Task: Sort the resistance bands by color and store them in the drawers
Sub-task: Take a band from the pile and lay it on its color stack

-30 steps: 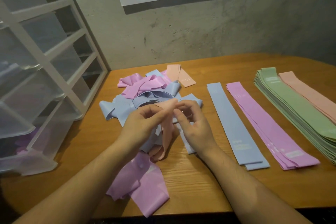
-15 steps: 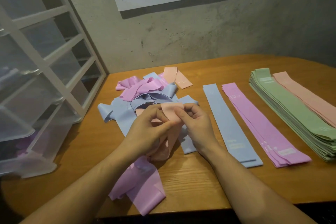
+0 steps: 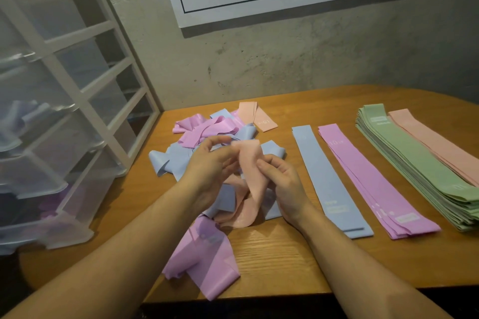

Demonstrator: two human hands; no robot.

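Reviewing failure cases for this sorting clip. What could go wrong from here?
1. The peach band held by the left hand and right hand trails into the unsorted pile; lifting may drag blue bands along.
2. The peach stack lies beyond the tall green stack; reaching across could knock its layers askew.
3. A pink band overhangs the table edge and may slip off.

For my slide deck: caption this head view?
Both hands hold a peach band above the unsorted pile, beside four color-sorted stacks.

Dim, even indoor light; the drawer unit point(image 3: 51, 116) at nine o'clock blurs and bows with wide-angle distortion.
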